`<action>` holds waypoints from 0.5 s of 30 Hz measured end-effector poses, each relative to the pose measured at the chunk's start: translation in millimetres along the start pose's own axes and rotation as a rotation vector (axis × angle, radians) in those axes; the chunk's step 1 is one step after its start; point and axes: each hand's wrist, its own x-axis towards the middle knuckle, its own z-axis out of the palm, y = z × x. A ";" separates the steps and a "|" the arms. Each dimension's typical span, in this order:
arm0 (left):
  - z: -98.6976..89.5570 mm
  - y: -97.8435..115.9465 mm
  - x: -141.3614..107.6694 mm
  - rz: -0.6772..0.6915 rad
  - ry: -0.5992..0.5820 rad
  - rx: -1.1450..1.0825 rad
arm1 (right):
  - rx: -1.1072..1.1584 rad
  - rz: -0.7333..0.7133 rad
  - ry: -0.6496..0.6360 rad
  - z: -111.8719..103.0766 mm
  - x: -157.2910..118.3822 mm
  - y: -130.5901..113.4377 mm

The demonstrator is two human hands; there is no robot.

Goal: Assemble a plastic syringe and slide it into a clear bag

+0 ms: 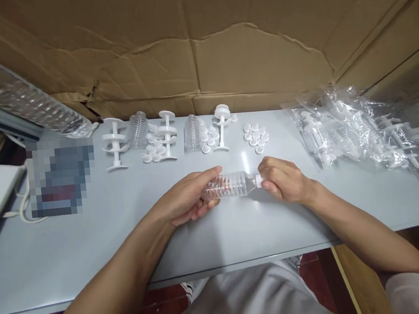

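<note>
My left hand (194, 195) is wrapped round the base end of a clear ribbed plastic bottle (236, 185), which lies sideways above the table. At the bottle's neck, my right hand (284, 179) grips a small white cap (258, 181); its fingers hide most of it. Beyond the hands stand white plastic spool-shaped parts with wide flanges (115, 144). Two more clear ribbed bottles, one of them upright (192, 135), are among them. Small white round caps lie in clusters, the nearest cluster (256, 136) just past my right hand.
Bagged bottles and white parts in clear plastic (355, 130) are piled at the right. A blurred-out flat object (61, 176) lies at the left beside a white cable (24, 209). Cardboard (260, 63) walls the table's (111, 250) back edge.
</note>
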 end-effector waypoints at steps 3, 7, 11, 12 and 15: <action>3.4 -1.6 -6.8 0.337 0.181 0.160 | 0.005 0.118 0.090 5.2 -1.6 -7.4; 11.8 -3.3 -14.0 0.665 0.381 0.390 | -0.022 0.282 0.214 17.9 -5.1 -18.1; 14.9 -3.9 -12.1 0.430 0.272 0.288 | -0.065 0.268 0.251 17.6 -6.0 -15.9; 14.7 -4.0 -10.5 0.329 0.228 0.229 | -0.070 0.239 0.229 14.9 -5.6 -13.0; 13.7 -4.2 -6.4 0.095 0.150 0.083 | -0.070 0.164 0.142 6.5 -3.5 -3.2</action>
